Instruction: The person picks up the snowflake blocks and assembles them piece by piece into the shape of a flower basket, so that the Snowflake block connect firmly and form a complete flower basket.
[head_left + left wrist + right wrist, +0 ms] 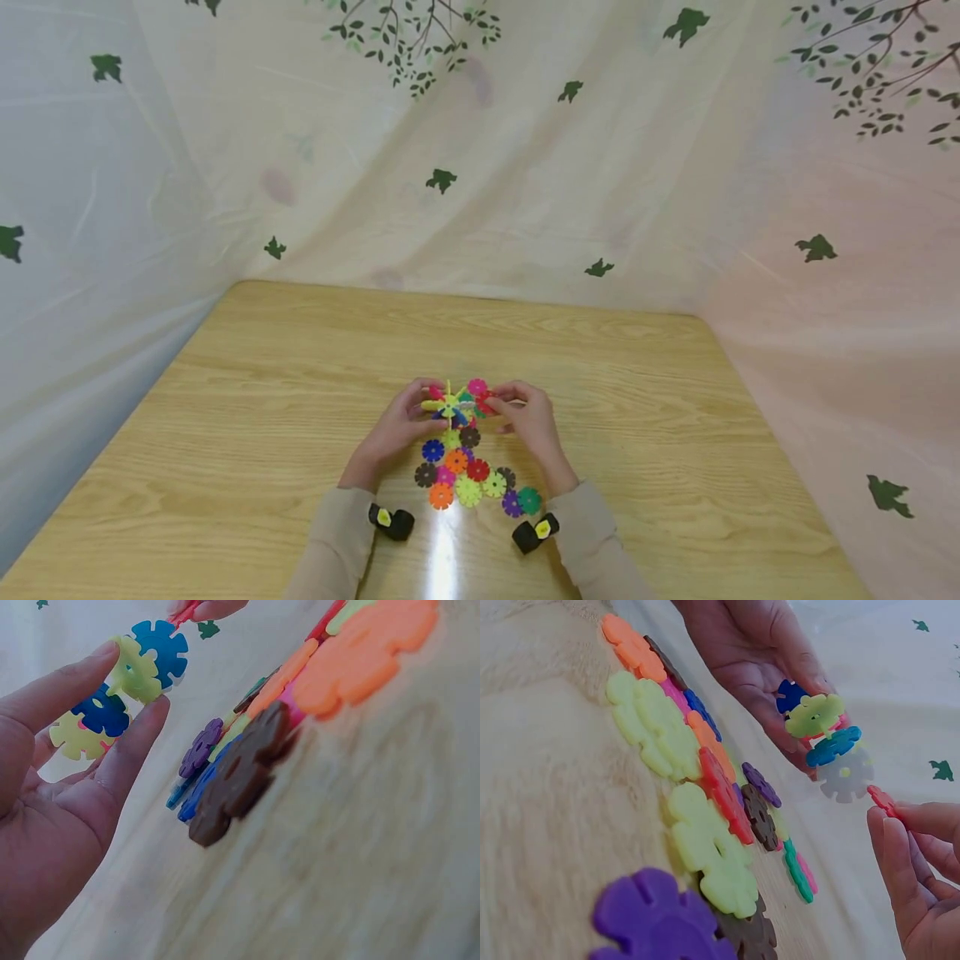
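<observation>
Several notched plastic discs are slotted into a small cluster (448,406), held up over the table by my left hand (397,429). Thumb and fingers pinch it at a yellow disc (136,671), as the left wrist view shows. Blue discs and a clear whitish disc (845,778) belong to the same cluster. To its right, my right hand (534,417) pinches a red notched disc (881,799) between thumb and finger. In the right wrist view this red disc is close to the clear disc; whether they touch I cannot tell.
Loose notched discs lie in a overlapping pile on the wooden table (637,433), nearer to me than the cluster. Among them are an orange disc (441,496), a purple disc (660,919) and a brown disc (240,776). A patterned cloth (510,233) hangs behind the table.
</observation>
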The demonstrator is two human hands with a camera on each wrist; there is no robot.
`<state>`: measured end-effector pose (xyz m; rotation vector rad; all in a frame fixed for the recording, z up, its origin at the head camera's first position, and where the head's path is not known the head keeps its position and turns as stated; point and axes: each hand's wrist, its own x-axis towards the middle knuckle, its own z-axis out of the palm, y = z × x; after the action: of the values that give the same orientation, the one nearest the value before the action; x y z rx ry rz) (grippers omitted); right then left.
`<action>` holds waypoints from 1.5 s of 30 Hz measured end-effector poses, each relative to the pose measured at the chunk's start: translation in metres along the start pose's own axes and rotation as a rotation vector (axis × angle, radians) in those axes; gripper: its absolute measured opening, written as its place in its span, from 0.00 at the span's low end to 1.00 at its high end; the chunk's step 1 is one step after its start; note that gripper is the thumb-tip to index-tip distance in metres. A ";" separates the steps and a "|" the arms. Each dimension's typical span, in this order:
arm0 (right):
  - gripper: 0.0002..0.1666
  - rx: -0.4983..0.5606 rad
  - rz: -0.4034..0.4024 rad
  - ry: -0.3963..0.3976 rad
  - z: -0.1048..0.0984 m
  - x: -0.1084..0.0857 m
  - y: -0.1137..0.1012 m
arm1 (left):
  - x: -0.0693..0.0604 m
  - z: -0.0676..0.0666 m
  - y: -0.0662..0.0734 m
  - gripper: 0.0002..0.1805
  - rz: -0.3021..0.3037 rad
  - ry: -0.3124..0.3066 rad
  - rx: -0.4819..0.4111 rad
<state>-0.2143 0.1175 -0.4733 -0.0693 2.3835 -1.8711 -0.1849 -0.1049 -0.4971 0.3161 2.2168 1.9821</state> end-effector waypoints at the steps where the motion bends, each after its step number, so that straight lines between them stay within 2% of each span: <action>1: 0.11 -0.001 -0.005 0.004 0.001 0.000 0.000 | 0.000 0.000 0.000 0.29 0.004 -0.002 -0.003; 10: 0.09 0.003 -0.059 0.034 0.006 -0.002 0.001 | 0.001 0.005 -0.002 0.31 0.046 -0.030 -0.030; 17: 0.07 0.009 -0.074 0.070 0.008 -0.006 0.000 | 0.003 0.008 0.000 0.33 0.026 -0.030 -0.052; 24: 0.08 0.014 -0.038 0.048 0.007 -0.004 0.007 | 0.003 0.009 -0.003 0.33 0.022 -0.047 -0.002; 32: 0.10 0.055 -0.041 0.073 0.009 -0.002 0.012 | 0.007 0.013 -0.002 0.32 0.018 -0.017 0.000; 39: 0.09 0.039 -0.024 0.071 0.009 -0.003 0.011 | 0.006 0.014 -0.004 0.33 0.008 -0.019 0.027; 45: 0.11 0.041 -0.040 0.064 0.004 0.000 0.009 | 0.007 0.012 -0.004 0.42 -0.031 -0.057 -0.041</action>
<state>-0.2137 0.1161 -0.4824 -0.0543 2.4013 -1.9682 -0.1885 -0.0920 -0.5019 0.3270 2.1309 1.9746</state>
